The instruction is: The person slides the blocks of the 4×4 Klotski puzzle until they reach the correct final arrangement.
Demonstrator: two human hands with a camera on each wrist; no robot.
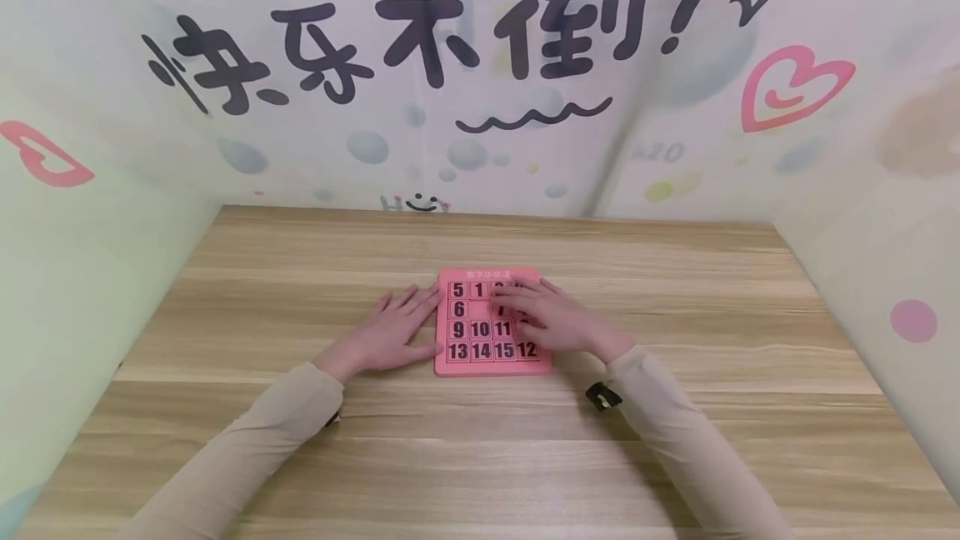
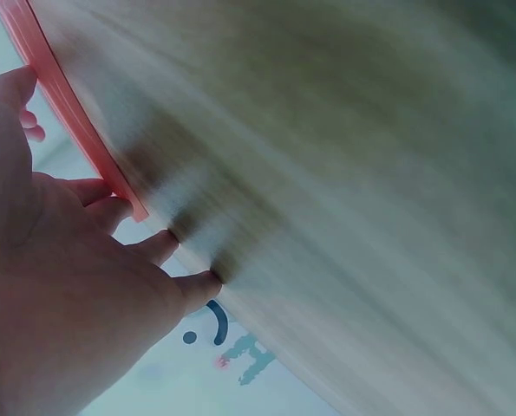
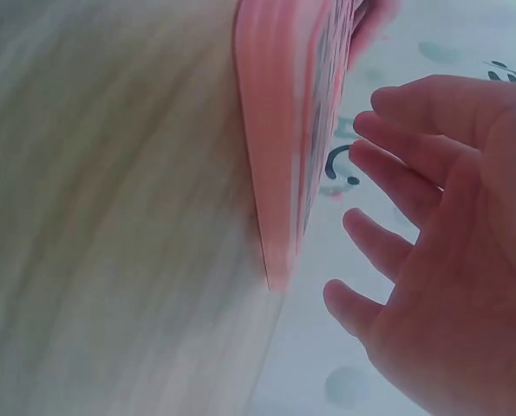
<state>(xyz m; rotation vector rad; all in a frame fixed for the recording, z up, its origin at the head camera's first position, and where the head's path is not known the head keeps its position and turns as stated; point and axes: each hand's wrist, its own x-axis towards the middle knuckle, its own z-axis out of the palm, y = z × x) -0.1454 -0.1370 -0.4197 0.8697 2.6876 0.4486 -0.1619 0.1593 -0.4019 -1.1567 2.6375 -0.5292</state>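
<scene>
A pink number sliding puzzle (image 1: 491, 368) lies flat near the middle of the table, its numbered tiles facing up. One gap shows in the second row, right of the 6 tile (image 1: 459, 309). My left hand (image 1: 393, 330) rests at the puzzle's left side, thumb and fingertips touching its edge, fingers spread. Over the right part of the tiles hovers my right hand (image 1: 558, 317), with its fingers loosely extended and hiding several tiles. In the right wrist view its fingertips stand a little off the tile face, holding nothing.
The wooden table (image 1: 465, 457) runs back to a white printed wall (image 1: 420, 148) with black characters and hearts. Similar panels close off the left and right sides. A small black object (image 1: 603, 397) sits by the right sleeve cuff.
</scene>
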